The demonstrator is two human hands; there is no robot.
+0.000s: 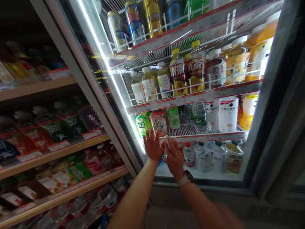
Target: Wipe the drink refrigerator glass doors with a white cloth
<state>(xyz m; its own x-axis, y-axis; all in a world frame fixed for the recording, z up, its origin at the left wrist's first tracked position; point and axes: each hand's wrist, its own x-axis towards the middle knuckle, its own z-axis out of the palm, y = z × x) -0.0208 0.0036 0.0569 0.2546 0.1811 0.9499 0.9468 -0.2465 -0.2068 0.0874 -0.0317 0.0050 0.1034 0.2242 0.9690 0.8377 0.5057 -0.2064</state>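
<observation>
My left hand (153, 146) is at the front edge of a wire shelf (205, 137) in a lit drinks cooler. Its fingers are spread and point up, just below a green bottle (142, 122) and a red-labelled bottle (158, 122). Beside it, my right hand (175, 156), with a watch on the wrist, presses a small crumpled whitish cloth (166, 139) against the same shelf edge. Much of the cloth is hidden under the fingers. The two hands nearly touch at the thumbs.
Upper cooler shelves carry cans (133, 20) and tea bottles (178, 74). Clear water bottles (200, 117) stand right of my hands, and more bottles (218, 156) on the cooler floor. The cooler's frame (95, 79) separates it from wooden shelves (59, 146) of drinks at left.
</observation>
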